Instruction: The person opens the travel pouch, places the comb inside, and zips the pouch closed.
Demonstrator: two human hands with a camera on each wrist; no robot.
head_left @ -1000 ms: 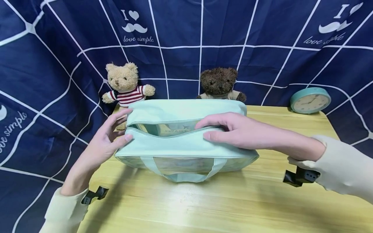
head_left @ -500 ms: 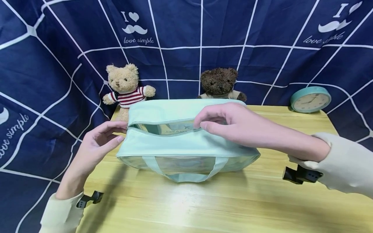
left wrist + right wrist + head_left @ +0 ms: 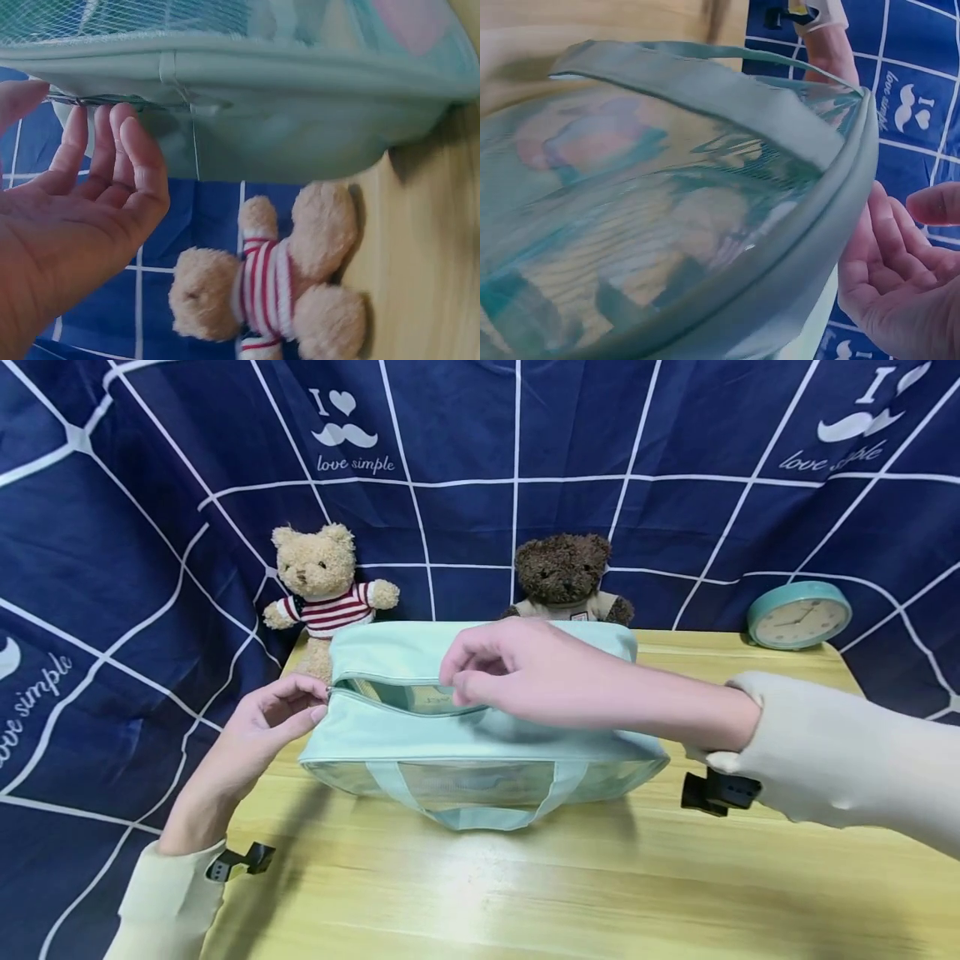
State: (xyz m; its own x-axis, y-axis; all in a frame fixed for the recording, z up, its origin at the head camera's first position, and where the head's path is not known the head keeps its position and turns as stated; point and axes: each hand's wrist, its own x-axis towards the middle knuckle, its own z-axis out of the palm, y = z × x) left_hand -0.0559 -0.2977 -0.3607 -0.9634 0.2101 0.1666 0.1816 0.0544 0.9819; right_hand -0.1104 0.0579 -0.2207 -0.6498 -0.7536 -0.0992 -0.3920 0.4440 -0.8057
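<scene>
A mint-green travel bag (image 3: 420,739) with clear side panels stands on the table, its top zipper partly open toward the left. My left hand (image 3: 262,727) pinches the left end of the zipper; in the left wrist view the fingertips (image 3: 78,120) meet the bag's edge there. Over the top of the bag, my right hand (image 3: 525,672) has thumb and forefinger together on the zipper line, at the right end of the gap. The zipper pull is hidden behind those fingers. In the right wrist view, the right hand (image 3: 900,262) is beyond the bag's edge with fingers curled.
Behind the bag sit a tan teddy bear (image 3: 318,577) in a striped shirt and a dark brown bear (image 3: 564,572). A round green clock (image 3: 799,617) stands at the back right of the wooden table (image 3: 480,893). Blue patterned cloth (image 3: 465,443) hangs behind.
My right hand has moved left along the zipper, and the gap in the bag's top has become shorter. The left hand has shifted from the bag's left corners to the zipper's end.
</scene>
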